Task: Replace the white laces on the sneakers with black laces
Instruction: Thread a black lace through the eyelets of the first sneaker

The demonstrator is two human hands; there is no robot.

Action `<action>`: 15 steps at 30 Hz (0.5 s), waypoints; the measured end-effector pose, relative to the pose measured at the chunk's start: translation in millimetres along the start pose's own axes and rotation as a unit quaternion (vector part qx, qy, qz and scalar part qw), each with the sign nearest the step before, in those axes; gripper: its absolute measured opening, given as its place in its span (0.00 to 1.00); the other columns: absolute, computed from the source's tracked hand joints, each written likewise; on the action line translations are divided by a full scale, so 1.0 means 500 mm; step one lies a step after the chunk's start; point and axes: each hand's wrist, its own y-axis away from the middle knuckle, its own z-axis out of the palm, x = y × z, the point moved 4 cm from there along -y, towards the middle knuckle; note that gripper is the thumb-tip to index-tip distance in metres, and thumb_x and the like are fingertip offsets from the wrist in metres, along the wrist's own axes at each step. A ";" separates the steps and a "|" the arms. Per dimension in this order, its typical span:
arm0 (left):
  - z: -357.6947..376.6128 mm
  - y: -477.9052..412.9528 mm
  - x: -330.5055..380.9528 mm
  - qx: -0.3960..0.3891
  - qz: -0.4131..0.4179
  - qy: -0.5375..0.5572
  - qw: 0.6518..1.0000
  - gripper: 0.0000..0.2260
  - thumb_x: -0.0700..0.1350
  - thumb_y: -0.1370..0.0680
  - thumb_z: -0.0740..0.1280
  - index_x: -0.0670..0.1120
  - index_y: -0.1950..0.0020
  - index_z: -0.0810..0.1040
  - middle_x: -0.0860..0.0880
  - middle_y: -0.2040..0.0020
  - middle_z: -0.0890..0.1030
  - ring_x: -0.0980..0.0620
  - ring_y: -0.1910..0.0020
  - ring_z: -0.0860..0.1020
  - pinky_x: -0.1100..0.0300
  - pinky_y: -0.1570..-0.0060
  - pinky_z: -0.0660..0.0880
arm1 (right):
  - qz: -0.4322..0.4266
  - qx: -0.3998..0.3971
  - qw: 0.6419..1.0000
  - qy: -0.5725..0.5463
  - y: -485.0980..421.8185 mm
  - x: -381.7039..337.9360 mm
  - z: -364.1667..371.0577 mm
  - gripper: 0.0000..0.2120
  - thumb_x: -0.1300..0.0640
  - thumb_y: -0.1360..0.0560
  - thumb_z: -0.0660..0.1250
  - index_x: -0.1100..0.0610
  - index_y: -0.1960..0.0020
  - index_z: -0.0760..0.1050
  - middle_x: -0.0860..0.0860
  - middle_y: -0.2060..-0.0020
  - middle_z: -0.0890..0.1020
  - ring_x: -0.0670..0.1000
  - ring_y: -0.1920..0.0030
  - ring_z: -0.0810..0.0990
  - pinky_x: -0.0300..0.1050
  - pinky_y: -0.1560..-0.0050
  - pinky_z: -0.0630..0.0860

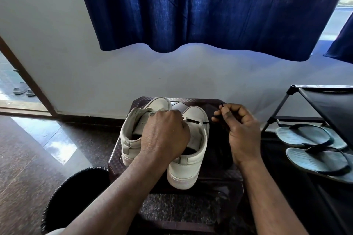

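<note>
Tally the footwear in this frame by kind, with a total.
Sneakers: 2
Flip-flops: 2
Grey sandals: 2
Total: 6

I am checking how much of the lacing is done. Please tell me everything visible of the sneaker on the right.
The right sneaker is a white low-top, leather-like, with a thick white sole and dark lining. It stands upright on a dark brown stool, heel toward the camera, close beside the other sneaker. A black lace crosses the eyelets nearest its toe; no white lace shows on it. The left hand grips its tongue area; the right hand pinches the lace's free end.
</note>
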 end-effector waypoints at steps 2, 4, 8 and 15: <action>-0.001 0.000 -0.001 0.000 -0.013 0.014 1.000 0.12 0.48 0.22 0.62 0.49 0.48 0.85 0.45 0.53 0.85 0.41 0.55 0.80 0.52 0.60 0.75 | -0.023 -0.001 0.998 0.050 0.003 -0.006 -0.001 0.03 0.64 0.19 0.69 0.59 0.51 0.81 0.54 0.60 0.87 0.55 0.58 0.87 0.54 0.46 0.82; -0.002 0.001 -0.001 0.010 -0.018 0.023 1.000 0.12 0.48 0.22 0.63 0.49 0.47 0.85 0.46 0.52 0.85 0.42 0.54 0.81 0.53 0.58 0.75 | -0.068 0.001 0.982 0.173 0.003 -0.013 -0.001 0.04 0.61 0.20 0.72 0.53 0.53 0.83 0.48 0.60 0.87 0.48 0.56 0.87 0.51 0.46 0.82; -0.002 0.003 0.008 0.011 -0.008 0.036 0.999 0.12 0.48 0.22 0.62 0.50 0.47 0.86 0.47 0.53 0.85 0.43 0.54 0.80 0.54 0.59 0.74 | -0.204 0.006 0.916 0.345 0.010 -0.032 0.024 0.03 0.57 0.25 0.74 0.49 0.55 0.84 0.43 0.54 0.83 0.48 0.52 0.81 0.51 0.46 0.79; 0.003 -0.012 0.001 -0.021 -0.026 0.043 0.999 0.10 0.47 0.22 0.63 0.46 0.52 0.83 0.43 0.54 0.84 0.38 0.53 0.79 0.54 0.59 0.67 | -0.238 0.027 0.857 0.455 0.021 -0.035 0.077 0.03 0.48 0.29 0.74 0.44 0.55 0.85 0.44 0.45 0.76 0.54 0.42 0.72 0.49 0.48 0.69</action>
